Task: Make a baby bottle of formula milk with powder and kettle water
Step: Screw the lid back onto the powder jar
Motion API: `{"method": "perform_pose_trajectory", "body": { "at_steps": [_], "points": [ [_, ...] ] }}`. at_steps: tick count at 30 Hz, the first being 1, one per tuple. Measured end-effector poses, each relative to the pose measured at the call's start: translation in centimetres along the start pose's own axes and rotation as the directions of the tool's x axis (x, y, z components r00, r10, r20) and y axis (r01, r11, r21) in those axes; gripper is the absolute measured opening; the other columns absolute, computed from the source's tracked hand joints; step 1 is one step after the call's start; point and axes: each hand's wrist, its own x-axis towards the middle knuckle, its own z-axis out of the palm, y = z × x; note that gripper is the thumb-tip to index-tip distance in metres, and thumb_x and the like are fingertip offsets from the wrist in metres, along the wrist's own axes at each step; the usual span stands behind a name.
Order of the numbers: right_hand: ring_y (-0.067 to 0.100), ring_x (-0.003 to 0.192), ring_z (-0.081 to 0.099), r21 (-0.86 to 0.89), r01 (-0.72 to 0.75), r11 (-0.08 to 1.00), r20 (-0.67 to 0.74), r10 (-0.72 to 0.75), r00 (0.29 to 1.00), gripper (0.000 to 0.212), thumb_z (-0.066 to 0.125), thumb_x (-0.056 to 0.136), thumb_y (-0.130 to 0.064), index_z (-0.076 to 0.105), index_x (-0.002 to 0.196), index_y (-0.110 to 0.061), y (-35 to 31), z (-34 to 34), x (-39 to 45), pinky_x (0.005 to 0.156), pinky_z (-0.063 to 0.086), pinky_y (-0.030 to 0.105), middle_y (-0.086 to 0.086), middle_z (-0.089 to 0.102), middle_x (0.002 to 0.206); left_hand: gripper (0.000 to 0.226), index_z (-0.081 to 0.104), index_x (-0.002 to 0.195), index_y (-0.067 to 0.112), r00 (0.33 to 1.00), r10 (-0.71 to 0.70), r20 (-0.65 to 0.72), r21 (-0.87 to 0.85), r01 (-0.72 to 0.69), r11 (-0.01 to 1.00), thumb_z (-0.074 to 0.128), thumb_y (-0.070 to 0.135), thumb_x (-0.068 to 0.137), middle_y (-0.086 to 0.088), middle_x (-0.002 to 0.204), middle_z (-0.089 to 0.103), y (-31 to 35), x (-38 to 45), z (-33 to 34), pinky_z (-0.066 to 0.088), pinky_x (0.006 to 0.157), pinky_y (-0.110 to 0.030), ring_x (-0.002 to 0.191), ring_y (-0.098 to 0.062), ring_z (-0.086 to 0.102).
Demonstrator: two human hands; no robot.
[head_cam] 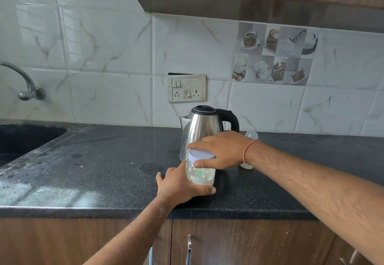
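Clear bottle stood on the black counter before the kettle; left hand clasped its base, right hand gripped its white cap.

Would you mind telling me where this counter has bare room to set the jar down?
The black speckled counter lies bare between the dark sink and the steel kettle with black handle, and again right of the forearm. It is crowded around the clear white-lidded jar, held by the left hand and right hand.
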Motion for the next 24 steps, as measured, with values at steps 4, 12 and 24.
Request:
{"method": "perform_pose_trajectory", "body": {
  "at_steps": [4, 12, 24],
  "points": [
    [0.02, 0.099, 0.063, 0.024, -0.014, 1.0, -0.025, 0.014, 1.0, 0.068, 0.032, 0.098, -0.084, 0.046, 0.15, -0.041, -0.1, 1.1, 1.0, 0.08, 0.048, 0.04, -0.006, 0.07, 0.122, 0.098, 0.05, 0.133, 0.055, 1.0, 0.0, -0.01, -0.007, 0.0, 1.0, 0.074, 0.096, 0.047, 0.028, 0.117, 0.071, -0.3, 0.1, -0.1, 0.013, 0.13, -0.065, 0.135, -0.014, 0.056],
    [0.024, 0.101, 0.062, 0.215, -0.159, 0.964, -0.083, 0.18, 0.98, 0.074, 0.028, 0.096, -0.088, 0.039, 0.155, -0.045, -1.3, 3.2, -0.1, 0.08, 0.048, 0.041, -0.003, 0.059, 0.117, 0.099, 0.048, 0.139, 0.049, 1.0, -0.004, -0.013, 0.001, 0.004, 1.0, 0.077, 0.093, 0.054, 0.025, 0.125, 0.07, -0.1, -0.5, -0.2, 0.014, 0.131, -0.064, 0.137, -0.016, 0.056],
    [0.015, 0.114, 0.057, 0.736, -0.402, 0.545, -0.238, 0.765, 0.599, 0.054, 0.061, 0.1, -0.06, 0.054, 0.14, -0.024, 3.4, 14.2, -7.6, 0.09, 0.047, 0.031, -0.006, 0.058, 0.126, 0.11, 0.038, 0.137, 0.03, 0.964, -0.24, -0.111, -0.027, 0.239, 0.971, 0.09, 0.083, 0.055, 0.008, 0.128, 0.067, -5.1, 0.3, -4.7, 0.035, 0.106, -0.05, 0.125, -0.024, 0.061]
  ]
}}
